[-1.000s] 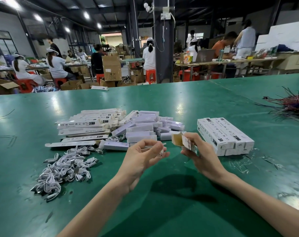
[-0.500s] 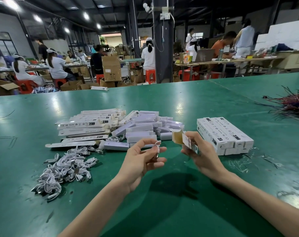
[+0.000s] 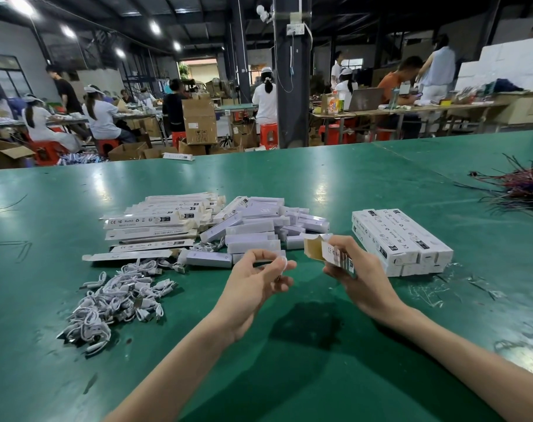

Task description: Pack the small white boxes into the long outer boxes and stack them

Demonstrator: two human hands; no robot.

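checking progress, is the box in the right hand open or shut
Open: the long white card box has its flap up, brown inside showing.

The outer box (image 3: pixel 326 252) gripped in the fingers of the right hand (image 3: pixel 362 281) is thin card, smooth white with black print outside and raw matt brown inside its open flap. Just beyond the fingers of the left hand (image 3: pixel 253 287), the small white boxes (image 3: pixel 253 236) look like matt pale card. Right of the right fingers, the packed stack (image 3: pixel 402 239) has a faint satin sheen. Left of the left fingers, the cables (image 3: pixel 116 296) are white plastic with dull metal plugs. Under the fingers, the green table (image 3: pixel 289 376) is smooth and glossy. The small white piece (image 3: pixel 283 263) pinched in the left fingers is too small to judge.
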